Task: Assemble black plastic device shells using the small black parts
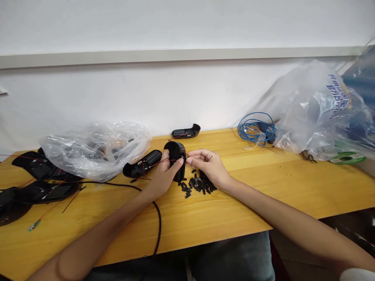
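Observation:
My left hand (166, 173) is closed round a black curved plastic housing (175, 148), held upright above the table with its hollow side towards me. The thumb lies across its front, by a thin red wire. At the housing's right edge, my right hand (206, 164) has thumb and fingertips pinched together; what is between them is too small to name. Below that hand lies a pile of small black plastic pieces (200, 183). Just left of my left hand is a similar black housing (143, 163) with red wires, lying on the table.
Another black housing (185, 132) rests by the wall. More wired housings (43, 191) lie at left beside a clear plastic bag (96, 150). A black cable (159, 218) runs over the front edge. At right are coiled blue wire (255, 128), a large plastic bag (316, 105) and a green spool (347, 157).

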Demonstrator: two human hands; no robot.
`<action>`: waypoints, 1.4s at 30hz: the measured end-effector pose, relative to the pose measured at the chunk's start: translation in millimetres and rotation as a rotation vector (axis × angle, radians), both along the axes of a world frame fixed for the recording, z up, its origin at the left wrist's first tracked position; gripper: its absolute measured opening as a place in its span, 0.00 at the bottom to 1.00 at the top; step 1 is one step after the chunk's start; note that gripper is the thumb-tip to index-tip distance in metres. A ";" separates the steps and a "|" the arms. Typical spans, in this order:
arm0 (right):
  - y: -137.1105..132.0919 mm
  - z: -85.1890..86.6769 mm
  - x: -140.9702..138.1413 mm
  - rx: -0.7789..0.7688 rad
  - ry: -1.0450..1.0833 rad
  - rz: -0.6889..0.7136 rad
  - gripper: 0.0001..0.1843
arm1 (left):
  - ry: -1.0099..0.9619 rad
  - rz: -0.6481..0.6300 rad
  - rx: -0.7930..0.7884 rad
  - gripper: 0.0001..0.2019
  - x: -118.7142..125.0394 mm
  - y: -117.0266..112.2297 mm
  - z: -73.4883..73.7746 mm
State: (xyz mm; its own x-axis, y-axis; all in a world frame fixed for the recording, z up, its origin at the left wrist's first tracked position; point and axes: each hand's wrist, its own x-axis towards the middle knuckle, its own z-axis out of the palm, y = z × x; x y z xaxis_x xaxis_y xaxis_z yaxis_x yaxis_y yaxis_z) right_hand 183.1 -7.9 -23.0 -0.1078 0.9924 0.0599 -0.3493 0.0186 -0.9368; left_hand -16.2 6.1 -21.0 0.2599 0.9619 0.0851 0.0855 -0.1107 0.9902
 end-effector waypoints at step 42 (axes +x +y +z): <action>-13.9 21.1 19.7 0.350 -0.275 0.209 0.41 | 0.313 -0.169 0.485 0.30 -30.6 -2.5 50.3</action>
State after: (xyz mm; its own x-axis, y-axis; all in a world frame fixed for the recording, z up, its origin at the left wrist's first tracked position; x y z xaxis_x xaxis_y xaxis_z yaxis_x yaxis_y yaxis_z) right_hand 202.8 -21.9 -1.9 -0.3614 0.8731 0.3272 -0.1197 0.3045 -0.9449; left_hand -46.8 3.6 29.3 0.4890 0.7757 0.3990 0.3065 -0.5810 0.7540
